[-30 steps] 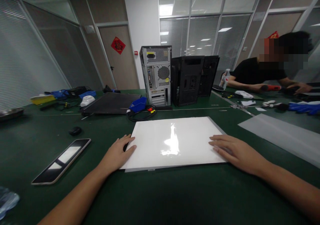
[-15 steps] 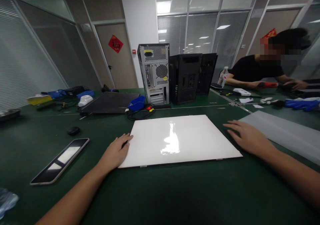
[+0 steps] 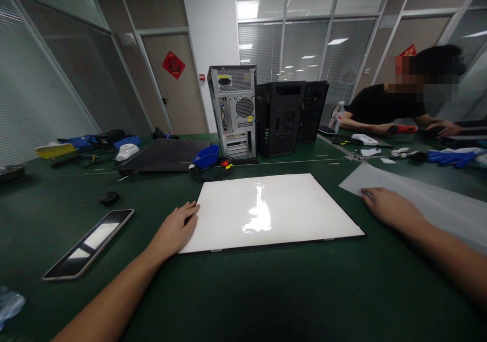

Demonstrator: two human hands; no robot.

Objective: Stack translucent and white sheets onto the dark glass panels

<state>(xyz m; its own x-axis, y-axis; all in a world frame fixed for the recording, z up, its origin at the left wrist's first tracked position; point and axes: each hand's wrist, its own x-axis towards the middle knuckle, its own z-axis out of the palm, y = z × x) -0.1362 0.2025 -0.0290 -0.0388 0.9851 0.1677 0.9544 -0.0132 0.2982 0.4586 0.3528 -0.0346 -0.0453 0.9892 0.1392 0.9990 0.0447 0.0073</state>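
Observation:
A glossy white rectangular panel (image 3: 266, 210) lies flat on the green table (image 3: 243, 291) in front of me. My left hand (image 3: 173, 230) rests palm down against the panel's left edge, fingers spread, holding nothing. My right hand (image 3: 388, 207) lies flat to the right of the panel, its fingertips on the near corner of a translucent frosted sheet (image 3: 422, 200). That sheet stretches away to the right along the table.
A phone-like slab (image 3: 89, 243) and a small black mouse (image 3: 108, 197) lie at left. Behind the panel stand computer towers (image 3: 234, 111), a blue bin (image 3: 205, 157) with cables and a dark flat panel (image 3: 163, 155). A person in black (image 3: 388, 111) works at the far right among tools.
My right hand has left the white panel's right edge and slid rightward onto the corner of the translucent sheet. The left hand has stayed at the panel's left edge.

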